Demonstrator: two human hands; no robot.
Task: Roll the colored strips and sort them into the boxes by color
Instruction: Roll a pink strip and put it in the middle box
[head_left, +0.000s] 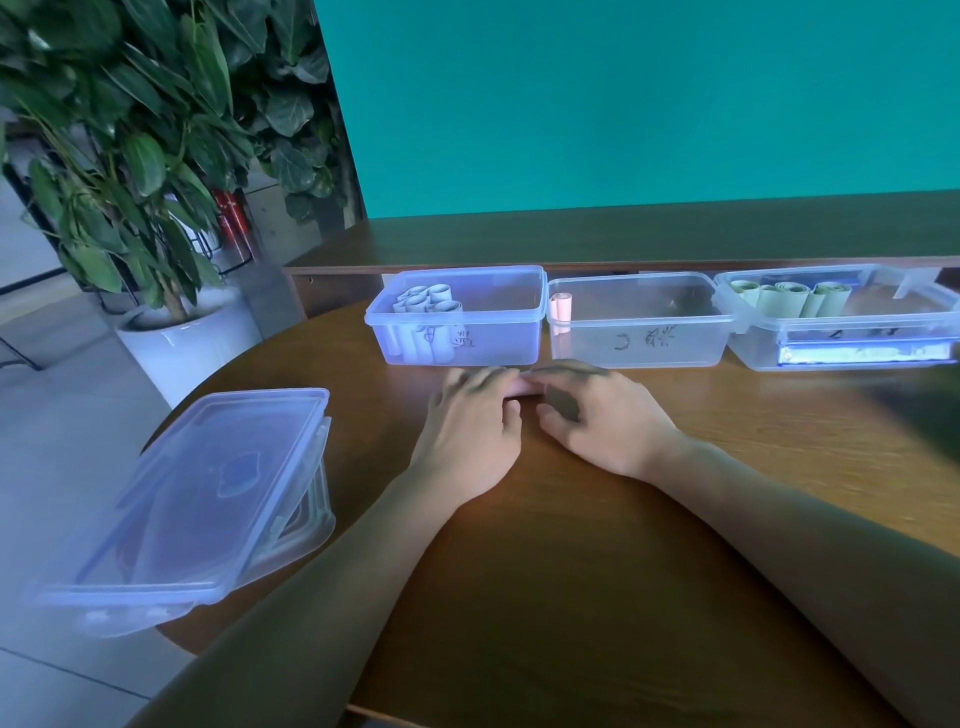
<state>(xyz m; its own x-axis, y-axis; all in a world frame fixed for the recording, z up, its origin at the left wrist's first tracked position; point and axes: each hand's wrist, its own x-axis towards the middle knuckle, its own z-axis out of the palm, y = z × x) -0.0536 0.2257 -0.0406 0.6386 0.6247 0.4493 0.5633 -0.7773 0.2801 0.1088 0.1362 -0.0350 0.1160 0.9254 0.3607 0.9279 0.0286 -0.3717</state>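
A pink strip (522, 388), partly rolled into a short tube, is seen lying on the wooden table (571, 545) just in front of the row of boxes; only a small pale-pink stretch is visible between the two hands, the rest being covered. The left hand (470, 423) and the right hand (597, 415) are laid side by side over it, fingers curved down onto the roll and thumbs tucked at its near side; the fingertips are blurred, so the exact grip cannot be told. Three clear plastic boxes are set in a row behind the hands. The left box (457, 317) is seen to hold several pale blue rolls (428, 301) standing on end; a dark handwritten mark is carried on its front wall, not legible. The middle box (639, 322) is seen to hold one pink roll (561, 306) against its left wall; handwritten marks on its front are likewise unreadable. The right box (841, 317) is seen to hold pale green rolls (789, 299); faint writing on its front cannot be read. A fourth clear box with a lid (208, 493) is placed at the left edge of the table, tilted. A potted plant (130, 130) is stood on the floor beyond.
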